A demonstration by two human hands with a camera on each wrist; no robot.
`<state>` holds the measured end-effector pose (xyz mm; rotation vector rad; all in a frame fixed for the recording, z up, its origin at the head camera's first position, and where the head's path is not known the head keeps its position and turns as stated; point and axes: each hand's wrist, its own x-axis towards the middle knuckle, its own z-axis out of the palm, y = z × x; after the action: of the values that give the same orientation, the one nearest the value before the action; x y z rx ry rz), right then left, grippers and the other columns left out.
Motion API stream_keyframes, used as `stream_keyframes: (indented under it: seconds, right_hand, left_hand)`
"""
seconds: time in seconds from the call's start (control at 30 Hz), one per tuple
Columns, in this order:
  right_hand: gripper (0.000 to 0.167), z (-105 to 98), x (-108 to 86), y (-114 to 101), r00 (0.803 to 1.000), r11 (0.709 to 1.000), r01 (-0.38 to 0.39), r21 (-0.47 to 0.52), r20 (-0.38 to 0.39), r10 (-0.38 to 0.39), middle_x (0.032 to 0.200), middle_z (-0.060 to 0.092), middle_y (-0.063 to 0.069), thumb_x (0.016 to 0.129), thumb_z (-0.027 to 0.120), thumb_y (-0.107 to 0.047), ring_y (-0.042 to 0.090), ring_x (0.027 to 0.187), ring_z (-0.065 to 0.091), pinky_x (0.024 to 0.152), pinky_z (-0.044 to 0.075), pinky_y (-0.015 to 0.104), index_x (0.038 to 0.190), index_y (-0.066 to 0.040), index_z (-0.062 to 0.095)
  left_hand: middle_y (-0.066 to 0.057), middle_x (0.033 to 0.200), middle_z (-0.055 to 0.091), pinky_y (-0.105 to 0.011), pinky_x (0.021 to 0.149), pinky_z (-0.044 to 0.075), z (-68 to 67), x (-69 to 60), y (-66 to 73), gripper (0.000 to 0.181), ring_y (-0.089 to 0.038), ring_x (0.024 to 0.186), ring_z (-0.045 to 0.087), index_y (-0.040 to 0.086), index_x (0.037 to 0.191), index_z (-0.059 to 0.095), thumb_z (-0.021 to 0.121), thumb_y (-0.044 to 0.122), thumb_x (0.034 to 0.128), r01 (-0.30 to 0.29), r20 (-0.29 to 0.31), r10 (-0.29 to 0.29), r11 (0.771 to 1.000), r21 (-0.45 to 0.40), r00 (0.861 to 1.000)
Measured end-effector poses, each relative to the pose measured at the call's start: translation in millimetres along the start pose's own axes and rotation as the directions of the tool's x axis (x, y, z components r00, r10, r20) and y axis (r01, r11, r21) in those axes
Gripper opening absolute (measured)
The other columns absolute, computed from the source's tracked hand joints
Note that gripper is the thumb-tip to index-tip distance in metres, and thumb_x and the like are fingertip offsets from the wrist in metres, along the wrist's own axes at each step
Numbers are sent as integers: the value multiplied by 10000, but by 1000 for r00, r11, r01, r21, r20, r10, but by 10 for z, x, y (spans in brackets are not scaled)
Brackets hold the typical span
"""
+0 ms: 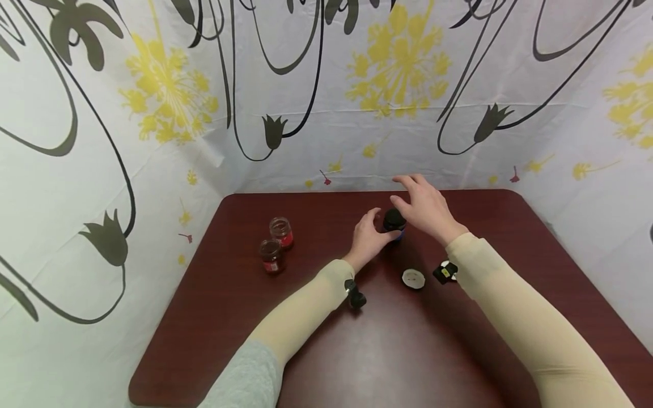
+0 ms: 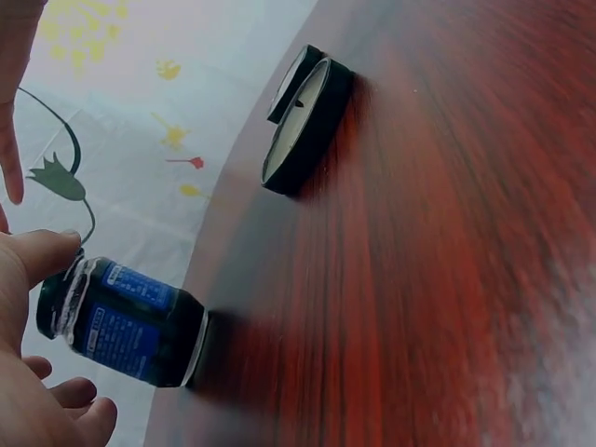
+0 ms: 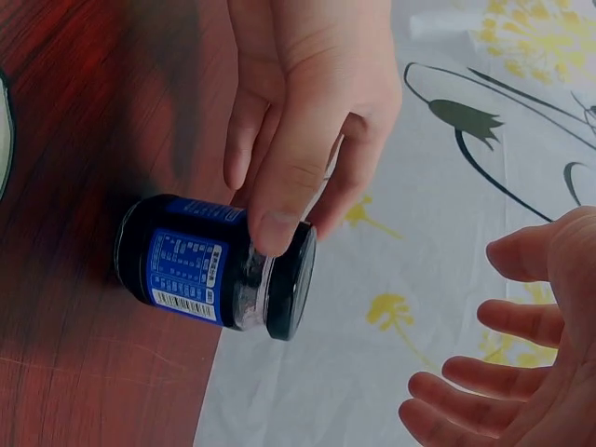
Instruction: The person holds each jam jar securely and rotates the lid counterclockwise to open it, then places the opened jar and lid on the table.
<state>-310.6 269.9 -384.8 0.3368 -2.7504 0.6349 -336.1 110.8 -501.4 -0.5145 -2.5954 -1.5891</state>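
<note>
A dark glass jar with a black lid and blue label point(image 1: 394, 222) stands upright near the table's back edge. My left hand point(image 1: 368, 241) is at its left side, fingers spread apart. In the right wrist view, the left thumb point(image 3: 279, 219) overlaps the jar's neck just under the lid point(image 3: 292, 281); whether it presses there is unclear. Above and right of the jar, my right hand point(image 1: 425, 207) hovers with fingers loosely bent, holding nothing. The right wrist view shows a gap between its fingers and the lid.
Two small glass jars with red labels, one jar point(image 1: 282, 232) behind the other jar point(image 1: 271, 256), stand left. A loose lid point(image 1: 413, 279), pale inside up, lies in front of the dark jar. Another lid point(image 1: 453, 269) is partly hidden by the right wrist camera point(image 1: 442, 272). Patterned cloth point(image 1: 326, 136) hangs behind.
</note>
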Motion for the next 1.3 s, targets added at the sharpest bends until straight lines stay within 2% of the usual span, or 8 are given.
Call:
stream_keyframes:
  seconds: [0.2, 0.33, 0.53, 0.7, 0.97, 1.13, 1.3]
  right_hand:
    - [507, -27, 42, 37, 1000, 1000, -16, -3, 8, 16, 1448, 457, 159, 1016, 575, -395, 394, 1181, 545, 848, 468, 609, 1481, -211, 495]
    - [503, -53, 61, 54, 999, 1000, -30, -4, 12, 30, 1454, 455, 161, 1015, 582, -384, 398, 1166, 552, 828, 480, 604, 1480, -212, 497]
    - [502, -71, 66, 97, 999, 999, -42, -10, 22, 43, 1449, 449, 173, 1013, 588, -379, 400, 1112, 573, 783, 490, 584, 1477, -206, 500]
    - [497, -63, 53, 146, 998, 999, -50, -20, 34, 50, 1443, 450, 169, 1017, 577, -384, 391, 1118, 567, 782, 486, 576, 1476, -208, 501]
    - [507, -12, 53, 185, 997, 998, -63, -15, 49, 64, 1447, 448, 166, 1013, 586, -373, 399, 1153, 552, 832, 466, 609, 1485, -216, 492]
    - [509, 12, 45, 202, 997, 998, -60, -17, 49, 61, 1468, 436, 161, 1013, 582, -377, 399, 1174, 545, 855, 457, 618, 1488, -227, 483]
    - [498, 34, 29, 218, 997, 998, -57, -19, 45, 58, 1460, 438, 159, 1010, 596, -347, 391, 1118, 567, 824, 465, 603, 1478, -216, 489]
  left_hand:
    - [10, 1358, 561, -420, 993, 467, 92, 51, 3, 860, -202, 1241, 546, 215, 1510, 430, 827, 497, 801, 19, 4, -20, 1000, 18, 1000]
    - [14, 1300, 592, -432, 996, 464, 169, 99, -14, 869, -205, 1213, 568, 170, 1496, 448, 846, 476, 787, 17, -3, -17, 1000, 8, 1000]
    - [53, 1239, 626, -409, 966, 486, 269, 170, -58, 837, -147, 1145, 599, 173, 1446, 497, 875, 462, 757, 33, -14, -33, 999, -8, 999]
    - [23, 1250, 650, -410, 964, 489, 324, 203, -102, 772, -187, 1157, 610, 174, 1408, 547, 901, 369, 750, 50, -11, -50, 999, -14, 999]
    - [-3, 1163, 701, -384, 930, 512, 291, 191, -130, 623, -198, 1096, 649, 155, 1275, 643, 913, 319, 738, 59, -5, -59, 997, 58, 998]
    - [12, 1135, 708, -368, 908, 521, 258, 164, -133, 633, -182, 1067, 656, 163, 1273, 654, 918, 336, 723, 56, -24, -55, 996, 70, 998]
    - [18, 1126, 713, -360, 903, 521, 224, 125, -135, 648, -173, 1055, 658, 173, 1275, 656, 922, 350, 711, 62, -38, -59, 995, 83, 998]
